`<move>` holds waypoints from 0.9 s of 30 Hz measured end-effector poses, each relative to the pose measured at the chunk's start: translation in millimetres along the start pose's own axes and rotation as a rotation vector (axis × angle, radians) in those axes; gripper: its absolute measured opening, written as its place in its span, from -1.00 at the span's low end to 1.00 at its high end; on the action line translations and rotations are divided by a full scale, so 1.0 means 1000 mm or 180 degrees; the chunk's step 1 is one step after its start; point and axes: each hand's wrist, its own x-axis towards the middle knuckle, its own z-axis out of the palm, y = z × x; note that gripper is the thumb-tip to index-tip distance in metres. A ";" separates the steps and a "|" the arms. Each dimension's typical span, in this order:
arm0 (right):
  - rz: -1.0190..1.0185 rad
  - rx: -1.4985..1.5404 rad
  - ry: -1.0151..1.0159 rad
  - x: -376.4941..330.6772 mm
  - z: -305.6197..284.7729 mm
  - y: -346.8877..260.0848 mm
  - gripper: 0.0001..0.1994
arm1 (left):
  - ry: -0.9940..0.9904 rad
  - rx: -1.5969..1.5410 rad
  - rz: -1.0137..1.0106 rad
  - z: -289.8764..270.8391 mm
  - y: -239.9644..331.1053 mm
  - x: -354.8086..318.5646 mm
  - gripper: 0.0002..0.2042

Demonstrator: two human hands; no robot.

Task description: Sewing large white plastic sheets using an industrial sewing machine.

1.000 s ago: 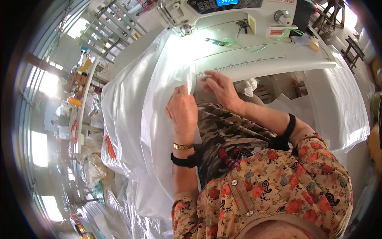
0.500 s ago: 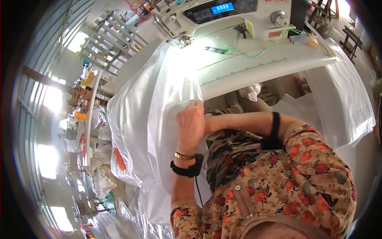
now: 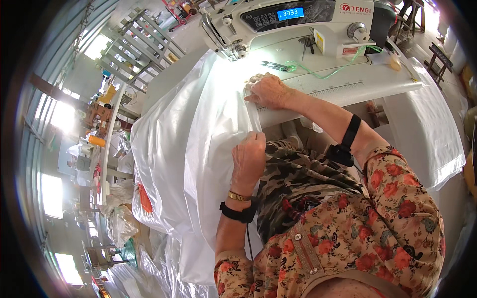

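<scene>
A big sheet of white woven fabric [image 3: 189, 149] hangs from the sewing table down over my lap. My left hand [image 3: 248, 156] grips its folded edge near my knees. My right hand [image 3: 268, 91] presses the same edge flat on the white table [image 3: 357, 84], a short way in front of the needle of the white sewing machine [image 3: 298, 20]. The needle area [image 3: 238, 49] sits just beyond my right fingertips. Black bands circle both forearms, and a gold bracelet is on my left wrist.
Green thread [image 3: 323, 69] and small scissors lie on the table by the machine. More white fabric [image 3: 427, 129] drapes over the table's right end. Bundles of white bags [image 3: 124, 218] pile on the floor at left, beside metal racks [image 3: 134, 49].
My right hand has moved up from beside my left hand to the table near the needle. My left hand stayed on the fabric edge, lower down.
</scene>
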 end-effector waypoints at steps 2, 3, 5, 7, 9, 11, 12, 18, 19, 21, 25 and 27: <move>-0.0098 0.0154 0.0140 -0.001 0.003 0.004 -0.53 | -0.0040 -0.0078 0.0013 -0.001 -0.001 0.000 -0.97; -0.0191 0.0316 0.0358 -0.003 0.003 0.005 -0.49 | -0.0075 -0.0087 0.0009 -0.002 -0.001 0.000 -0.97; -0.0219 0.0349 0.0436 -0.008 0.001 0.004 -0.48 | -0.0036 -0.0095 0.0079 -0.003 -0.001 0.001 -0.96; -0.0293 0.0390 0.0564 -0.011 0.000 0.002 -0.46 | -0.0135 -0.0044 0.0041 -0.004 -0.004 0.003 -0.94; -0.0360 0.0550 0.0617 -0.012 -0.001 0.001 -0.43 | -0.0235 0.0017 0.0005 -0.005 -0.009 0.006 -0.91; -0.0432 0.0635 0.0617 -0.014 -0.002 0.002 -0.42 | 0.0045 -0.0003 -0.0010 -0.002 -0.013 0.014 -0.96; -0.0449 0.0648 0.0555 -0.014 -0.003 0.003 -0.41 | 0.0041 -0.0022 -0.0009 0.000 -0.015 0.018 -0.96; -0.0717 0.0651 0.0327 -0.011 -0.005 0.006 -0.46 | -0.0015 0.0111 -0.0234 0.009 -0.034 0.046 -0.98; -0.0728 0.0660 0.0323 -0.010 -0.004 0.007 -0.46 | 0.0050 0.0158 -0.0231 0.010 -0.037 0.052 -0.96; -0.0815 0.0710 0.0429 -0.009 -0.001 0.008 -0.52 | 0.0103 0.0220 -0.0240 0.013 -0.043 0.066 -0.94; -0.1014 0.0529 0.0713 -0.007 0.002 0.010 -0.61 | -0.0032 0.0235 -0.0299 0.022 -0.052 0.094 -0.94; -0.0751 0.0869 0.0735 -0.006 0.000 0.009 -0.72 | -0.0054 0.0295 -0.0325 0.028 -0.055 0.107 -0.94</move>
